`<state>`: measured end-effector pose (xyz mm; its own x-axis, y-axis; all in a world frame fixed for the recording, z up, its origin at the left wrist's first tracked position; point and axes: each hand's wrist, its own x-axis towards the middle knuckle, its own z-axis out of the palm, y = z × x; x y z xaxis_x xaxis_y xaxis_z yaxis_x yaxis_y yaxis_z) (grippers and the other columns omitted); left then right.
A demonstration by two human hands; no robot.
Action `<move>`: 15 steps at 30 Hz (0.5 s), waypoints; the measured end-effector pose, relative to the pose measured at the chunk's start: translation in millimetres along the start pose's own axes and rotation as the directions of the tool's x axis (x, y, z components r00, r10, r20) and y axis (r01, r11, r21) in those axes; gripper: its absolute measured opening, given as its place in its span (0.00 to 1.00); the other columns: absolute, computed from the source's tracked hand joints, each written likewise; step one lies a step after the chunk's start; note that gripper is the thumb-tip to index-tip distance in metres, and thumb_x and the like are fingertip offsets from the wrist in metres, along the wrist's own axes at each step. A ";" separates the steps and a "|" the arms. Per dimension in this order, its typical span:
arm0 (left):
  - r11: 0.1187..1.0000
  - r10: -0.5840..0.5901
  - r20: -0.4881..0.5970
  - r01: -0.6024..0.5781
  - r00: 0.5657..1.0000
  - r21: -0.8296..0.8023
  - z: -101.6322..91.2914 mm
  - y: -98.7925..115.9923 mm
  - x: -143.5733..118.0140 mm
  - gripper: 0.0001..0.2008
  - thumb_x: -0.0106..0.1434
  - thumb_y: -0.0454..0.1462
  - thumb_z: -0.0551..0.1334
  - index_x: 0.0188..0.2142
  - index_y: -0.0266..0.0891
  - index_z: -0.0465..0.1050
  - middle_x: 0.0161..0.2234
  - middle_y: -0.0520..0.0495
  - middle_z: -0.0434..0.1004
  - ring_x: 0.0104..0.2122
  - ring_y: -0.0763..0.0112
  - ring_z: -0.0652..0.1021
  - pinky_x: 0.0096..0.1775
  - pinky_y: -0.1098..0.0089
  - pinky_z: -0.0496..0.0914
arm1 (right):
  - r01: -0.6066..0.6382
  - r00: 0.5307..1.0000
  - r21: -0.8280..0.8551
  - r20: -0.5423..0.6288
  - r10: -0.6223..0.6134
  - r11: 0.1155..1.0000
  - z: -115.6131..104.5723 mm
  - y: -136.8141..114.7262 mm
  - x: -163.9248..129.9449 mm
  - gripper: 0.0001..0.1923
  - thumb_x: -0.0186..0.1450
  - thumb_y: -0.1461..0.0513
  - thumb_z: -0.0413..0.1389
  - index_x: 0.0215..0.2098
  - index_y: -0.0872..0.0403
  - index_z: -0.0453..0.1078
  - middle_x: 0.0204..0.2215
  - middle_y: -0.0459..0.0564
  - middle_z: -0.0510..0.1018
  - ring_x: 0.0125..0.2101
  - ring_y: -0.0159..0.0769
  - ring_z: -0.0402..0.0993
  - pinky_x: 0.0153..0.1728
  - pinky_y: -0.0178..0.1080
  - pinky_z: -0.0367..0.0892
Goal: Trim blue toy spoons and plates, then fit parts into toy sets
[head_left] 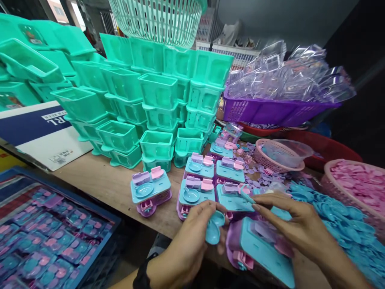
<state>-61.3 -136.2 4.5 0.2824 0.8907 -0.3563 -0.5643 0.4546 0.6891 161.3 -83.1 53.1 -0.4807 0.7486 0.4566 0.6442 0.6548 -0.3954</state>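
Note:
My left hand (192, 230) is closed around light-blue toy dishes (213, 233), at least two of them, their round bowls showing past the fingers. Between thumb and fingertips, my right hand (296, 214) pinches a thin blue plastic piece (247, 196), seen nearly edge-on. Below the hands, a toy kitchen set (264, 249) with a blue top and purple base sits tilted at the table's front edge. Behind them are several similar sets, some with a round blue dish (191, 195) on top. Another set (150, 190) stands apart to the left.
Stacked green bins (159, 90) rise behind. Loose blue dishes (345, 220) are heaped at right, beside a basket of pink pieces (361, 180). A purple basket (264, 112) holds clear plastic covers. At lower left, a blue crate (99, 241) contains many finished-looking sets.

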 end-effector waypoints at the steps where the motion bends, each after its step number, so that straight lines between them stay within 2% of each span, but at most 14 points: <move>1: 0.992 -0.003 0.015 0.001 1.000 0.125 -4.3 -3.5 -2.5 0.14 0.70 0.46 0.56 0.41 0.38 0.73 0.22 0.53 0.69 0.19 0.75 0.69 0.21 0.75 0.64 | 0.019 1.000 -0.044 0.020 -0.018 0.999 5.1 6.1 -0.1 0.10 0.69 0.54 0.59 0.40 0.45 0.83 0.36 0.49 0.87 0.34 0.43 0.83 0.33 0.41 0.77; 3: 0.903 0.084 0.048 -0.097 0.995 0.418 -10.6 -7.9 -5.8 0.15 0.71 0.45 0.54 0.41 0.38 0.75 0.24 0.50 0.73 0.22 0.71 0.72 0.25 0.73 0.67 | 0.083 0.994 -0.127 0.083 -0.073 0.988 17.7 14.4 -0.5 0.11 0.70 0.57 0.56 0.41 0.44 0.82 0.37 0.49 0.87 0.35 0.43 0.82 0.35 0.43 0.75; 5: 0.710 0.259 0.149 -0.292 0.954 0.641 -13.5 -9.1 -7.3 0.15 0.71 0.41 0.54 0.47 0.40 0.76 0.37 0.44 0.81 0.37 0.63 0.79 0.40 0.67 0.73 | 0.164 0.980 -0.200 0.148 -0.135 0.966 28.9 16.8 -0.1 0.12 0.70 0.62 0.55 0.42 0.44 0.81 0.38 0.49 0.87 0.36 0.42 0.81 0.37 0.44 0.72; 7: 0.530 0.359 0.270 -0.434 0.893 0.729 -13.7 -9.0 -6.8 0.18 0.72 0.39 0.53 0.58 0.43 0.73 0.52 0.41 0.79 0.52 0.58 0.77 0.55 0.61 0.69 | 0.230 0.963 -0.260 0.203 -0.179 0.938 34.9 15.7 1.7 0.12 0.69 0.65 0.56 0.42 0.44 0.80 0.39 0.48 0.86 0.36 0.40 0.79 0.38 0.44 0.67; 8: 0.479 0.368 0.308 -0.463 0.877 0.746 -13.2 -9.0 -5.8 0.22 0.72 0.39 0.53 0.63 0.44 0.68 0.56 0.40 0.77 0.55 0.56 0.76 0.57 0.59 0.67 | 0.254 0.955 -0.284 0.227 -0.192 0.924 36.0 14.9 3.1 0.13 0.68 0.67 0.56 0.42 0.45 0.80 0.38 0.47 0.86 0.35 0.39 0.78 0.38 0.44 0.65; 11: 0.409 0.383 0.342 -0.490 0.858 0.770 -10.8 -10.4 -0.1 0.27 0.71 0.37 0.53 0.69 0.43 0.61 0.56 0.38 0.77 0.53 0.53 0.77 0.56 0.59 0.68 | 0.355 0.919 -0.319 0.290 -0.266 0.879 35.7 14.6 8.4 0.15 0.67 0.70 0.54 0.40 0.46 0.78 0.35 0.45 0.86 0.32 0.36 0.76 0.37 0.43 0.61; 13: 0.378 0.410 0.338 -0.495 0.847 0.782 -9.5 -11.7 4.0 0.27 0.70 0.37 0.54 0.67 0.41 0.64 0.50 0.37 0.81 0.47 0.53 0.79 0.53 0.61 0.69 | 0.421 0.895 -0.331 0.303 -0.327 0.845 36.8 15.4 11.1 0.16 0.66 0.72 0.52 0.39 0.47 0.77 0.34 0.45 0.86 0.32 0.36 0.75 0.36 0.43 0.59; 15: 0.353 0.416 0.318 -0.474 0.852 0.807 -8.7 -12.2 6.5 0.26 0.68 0.36 0.54 0.66 0.39 0.67 0.44 0.37 0.82 0.41 0.53 0.80 0.50 0.62 0.70 | 0.427 0.899 -0.365 0.275 -0.342 0.827 40.5 15.3 11.6 0.17 0.66 0.73 0.50 0.36 0.49 0.76 0.35 0.47 0.86 0.32 0.37 0.75 0.37 0.44 0.59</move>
<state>-59.3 -136.1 -11.8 0.2530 0.9498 0.1839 0.2925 -0.2562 0.9213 141.5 -60.1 20.0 -0.8158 0.4774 0.3265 0.5453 0.8231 0.1589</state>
